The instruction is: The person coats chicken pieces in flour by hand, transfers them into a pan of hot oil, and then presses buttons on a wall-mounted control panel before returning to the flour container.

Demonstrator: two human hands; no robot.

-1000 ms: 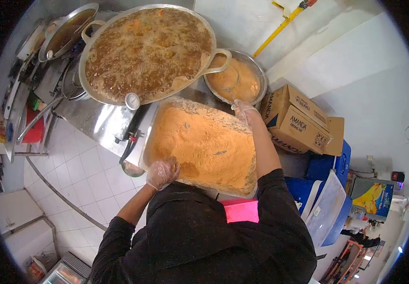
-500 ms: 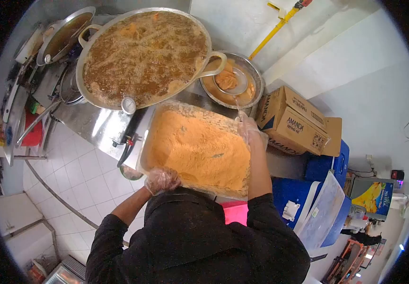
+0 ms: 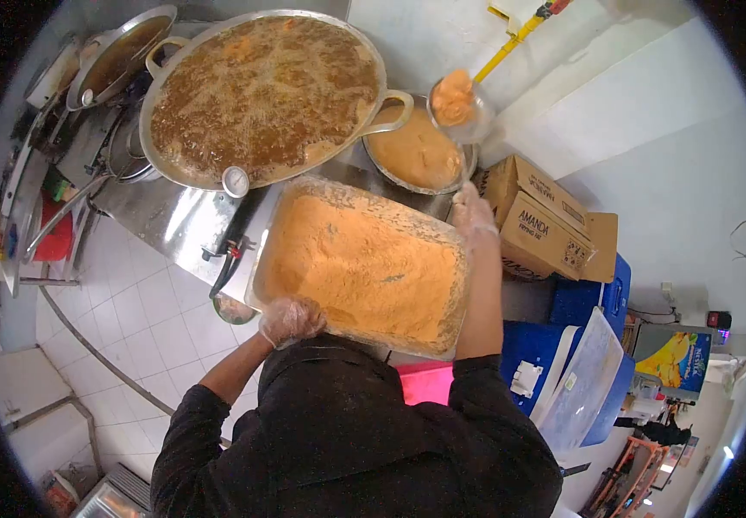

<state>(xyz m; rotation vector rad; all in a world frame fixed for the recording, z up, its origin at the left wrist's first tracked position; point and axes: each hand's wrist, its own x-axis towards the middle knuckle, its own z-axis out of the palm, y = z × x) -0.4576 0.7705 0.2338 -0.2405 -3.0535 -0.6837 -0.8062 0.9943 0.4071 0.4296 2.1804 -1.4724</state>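
Observation:
My right hand [image 3: 475, 211], in a clear plastic glove, is closed around the handle of a round strainer [image 3: 476, 128]. An orange batter-coated piece [image 3: 453, 97] lies in the strainer, raised over the right side of a metal bowl [image 3: 400, 182] of orange batter [image 3: 416, 151]. My gloved left hand [image 3: 292, 320] is closed on the near left rim of a rectangular tray [image 3: 357, 186]. Orange breading flour [image 3: 355, 268] fills the tray, with a few grey patches showing through.
A wide two-handled pan [image 3: 380, 65] of bubbling oil stands behind the tray, a dial thermometer [image 3: 236, 181] at its edge. Cardboard boxes [image 3: 537, 220] and blue coolers [image 3: 519, 350] stand to the right. Another oil pan [image 3: 122, 56] sits at far left.
My right hand has lifted the strainer with the coated piece up out of the batter and moved it rightward. My left hand stays at the tray's rim.

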